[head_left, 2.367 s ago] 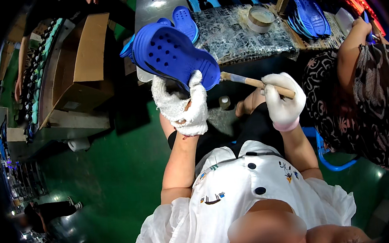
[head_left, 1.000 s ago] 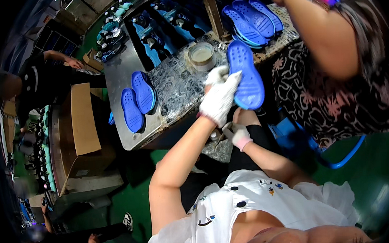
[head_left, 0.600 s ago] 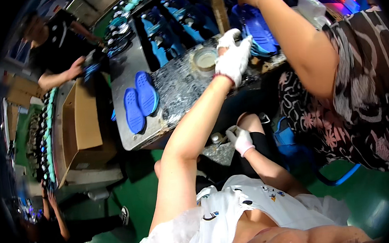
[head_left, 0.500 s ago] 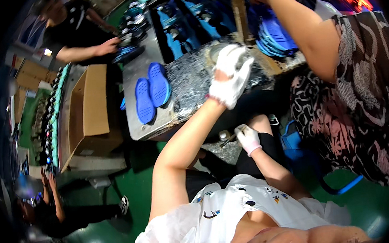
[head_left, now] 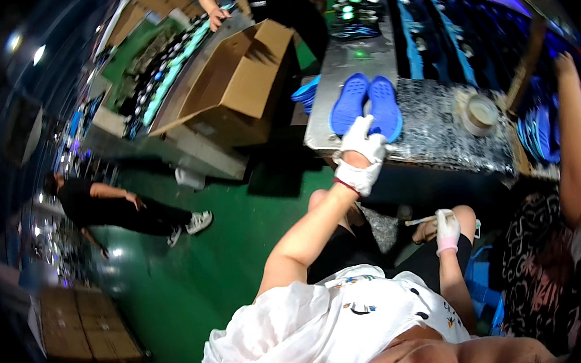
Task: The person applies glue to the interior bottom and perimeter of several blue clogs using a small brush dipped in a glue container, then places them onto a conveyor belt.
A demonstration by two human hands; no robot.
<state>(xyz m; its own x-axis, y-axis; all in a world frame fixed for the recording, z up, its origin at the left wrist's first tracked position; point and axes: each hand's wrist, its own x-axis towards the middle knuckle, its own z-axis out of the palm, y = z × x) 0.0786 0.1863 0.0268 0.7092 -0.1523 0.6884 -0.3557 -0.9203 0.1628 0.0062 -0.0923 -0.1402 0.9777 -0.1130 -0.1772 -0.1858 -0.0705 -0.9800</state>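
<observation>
A pair of blue shoe soles [head_left: 351, 103] lies side by side on the bench [head_left: 320, 111]. My left hand [head_left: 362, 154], in a white glove with bare skin showing at its back, reaches over their near ends. Its fingers are stretched out onto the soles, and no firm grip shows. Low over my lap, my gloved right hand [head_left: 448, 227] is closed around a thin, pale-handled brush [head_left: 419, 221] that points left. A round pot [head_left: 479, 113] stands on the smeared part of the bench, right of the soles.
Dark and light-blue shoe parts [head_left: 433, 40] fill the racks behind. Stacked blue soles [head_left: 539, 128] stand at the right beside a co-worker's arm [head_left: 574, 139]. An open carton [head_left: 238, 83] is on the left. Another person [head_left: 108, 203] walks on the green floor.
My left hand has moved from the pot area leftward to the soles. My view has turned left. My right hand stays low with the brush.
</observation>
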